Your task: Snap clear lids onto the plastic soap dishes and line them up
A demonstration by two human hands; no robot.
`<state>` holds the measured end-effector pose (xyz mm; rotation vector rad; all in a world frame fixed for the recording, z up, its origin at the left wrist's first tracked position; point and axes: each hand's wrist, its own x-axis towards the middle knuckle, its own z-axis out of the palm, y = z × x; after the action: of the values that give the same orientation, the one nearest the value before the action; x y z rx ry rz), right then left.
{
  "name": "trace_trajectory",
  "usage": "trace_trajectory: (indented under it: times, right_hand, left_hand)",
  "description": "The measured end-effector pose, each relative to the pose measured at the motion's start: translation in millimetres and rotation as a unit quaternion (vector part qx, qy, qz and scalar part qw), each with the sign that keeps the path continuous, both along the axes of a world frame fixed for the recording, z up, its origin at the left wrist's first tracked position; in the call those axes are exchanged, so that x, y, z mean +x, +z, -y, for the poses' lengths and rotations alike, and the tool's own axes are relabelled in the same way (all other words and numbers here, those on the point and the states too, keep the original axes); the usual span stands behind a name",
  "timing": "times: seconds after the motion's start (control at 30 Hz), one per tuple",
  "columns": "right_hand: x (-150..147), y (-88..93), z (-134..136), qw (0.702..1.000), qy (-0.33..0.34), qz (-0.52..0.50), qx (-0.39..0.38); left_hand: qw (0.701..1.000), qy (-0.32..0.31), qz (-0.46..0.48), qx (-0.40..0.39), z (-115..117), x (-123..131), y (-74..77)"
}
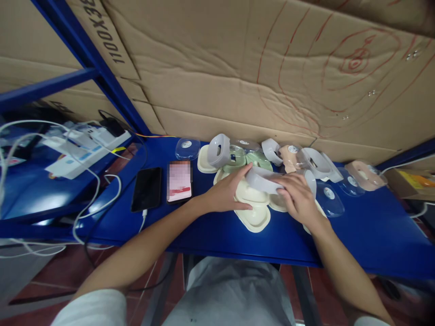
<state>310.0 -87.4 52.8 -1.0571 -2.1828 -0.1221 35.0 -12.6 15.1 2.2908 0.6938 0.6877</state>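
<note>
My right hand [299, 197] grips a pale grey plastic shell [262, 181], its fingers along the right end. My left hand [227, 192] reaches round a cream plastic base [250, 194], with the thumb on the near side and fingers at the far side. Its fingertips meet the left end of the grey shell, which tilts just above the cream base. Nearer the front edge lies another cream base [256, 218]. Behind my hands sit a pale green piece [258, 159] and an upright grey shell [218, 151].
Two phones [146, 189] lie left on the blue table [210, 233]. Clear lids [329, 199] and peach pieces [365, 175] spread to the right. A cardboard wall [220, 81] closes off the back. Power strips [84, 156] and loose cables occupy the left.
</note>
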Motion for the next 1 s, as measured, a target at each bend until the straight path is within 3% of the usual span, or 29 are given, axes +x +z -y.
trace_trajectory:
  times: [0.07, 0.13, 0.23, 0.3, 0.43, 0.57, 0.67, 0.73, 0.87, 0.93, 1.0]
  right_hand:
    - [13, 2.1, 2, 0.997, -0.036, -0.029, 0.06]
    - [35, 3.9, 1, 0.98, -0.135, -0.068, 0.126]
    - [80, 6.8, -6, 0.91, -0.357, -0.109, 0.181]
    - [113, 7.6, -15, 0.874, -0.45, -0.098, 0.156]
    - [159, -0.5, -37, 0.884, -0.461, -0.053, 0.06]
    - [166, -15.9, -47, 0.924, -0.381, -0.023, -0.014]
    - [175, -18.5, -48, 0.93, -0.366, -0.022, -0.029]
    - [194, -14.5, -47, 0.912, -0.409, -0.039, -0.014]
    - [253, -13.4, -42, 0.843, -0.53, -0.078, 0.039]
    - [283, -25.2, -39, 0.813, -0.573, -0.085, 0.058]
    - [309, -43.4, -35, 0.807, -0.583, -0.077, 0.063]
  left_hand:
    - [0.998, 0.002, -0.042, 0.05, -1, 0, 0.4]
    - [0.991, -0.001, -0.084, 0.1, -1, -1, -1.1]
    - [0.982, -0.018, -0.113, 0.152, -2, 0, -6.2]
    - [0.978, -0.035, -0.112, 0.17, -2, 0, -10.3]
    - [0.978, -0.045, -0.095, 0.181, -2, 1, -15.5]
    - [0.977, -0.05, -0.098, 0.182, -2, 1, -14.6]
    - [0.972, -0.055, -0.114, 0.197, -2, 0, -12.7]
    - [0.969, -0.056, -0.121, 0.207, -2, 0, -12.1]
    - [0.971, -0.055, -0.119, 0.202, -2, 0, -12.1]
    - [0.973, -0.056, -0.114, 0.192, -3, 0, -12.3]
    - [0.975, -0.058, -0.108, 0.184, -3, 0, -12.5]
